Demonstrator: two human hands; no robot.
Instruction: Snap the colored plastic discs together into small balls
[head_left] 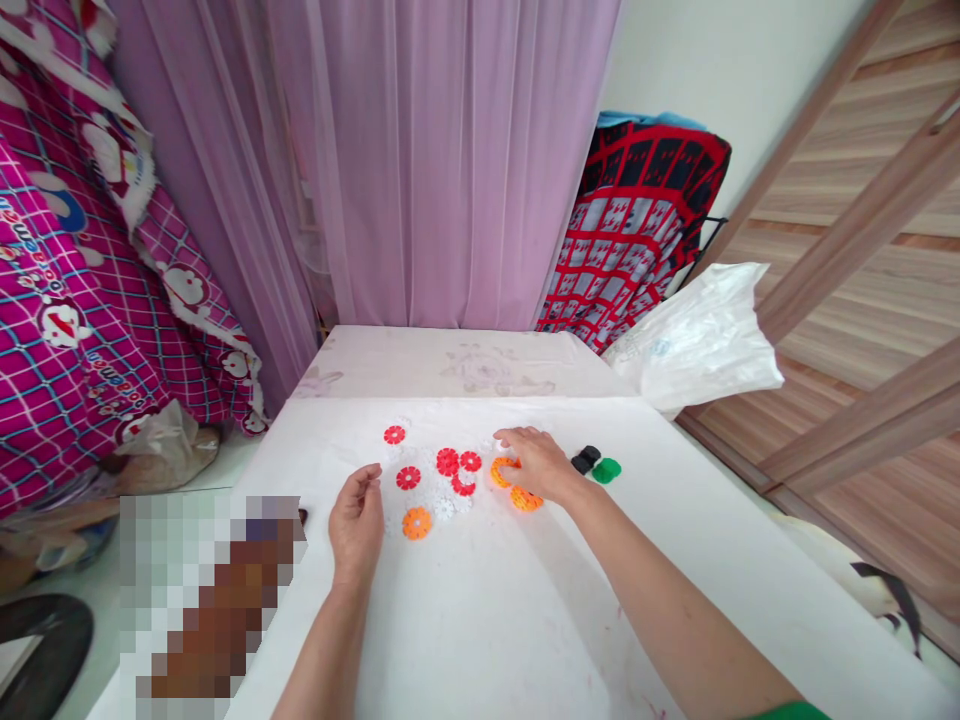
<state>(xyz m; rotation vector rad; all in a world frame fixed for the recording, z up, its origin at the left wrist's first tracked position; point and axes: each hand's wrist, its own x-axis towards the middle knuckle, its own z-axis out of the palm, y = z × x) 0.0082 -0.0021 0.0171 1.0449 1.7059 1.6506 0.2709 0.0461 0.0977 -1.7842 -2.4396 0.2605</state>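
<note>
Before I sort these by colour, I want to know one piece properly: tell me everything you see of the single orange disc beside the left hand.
The flat, round orange disc looks like plastic, with small notches around its rim and a pale centre. It lies flat on the white tabletop, to the right of the bare left hand, which does not touch it, and nearer the wearer than the red notched discs. Whether pale pieces touch it is unclear.

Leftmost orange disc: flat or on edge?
Flat: the orange disc shows its full round face against the white table.
</note>
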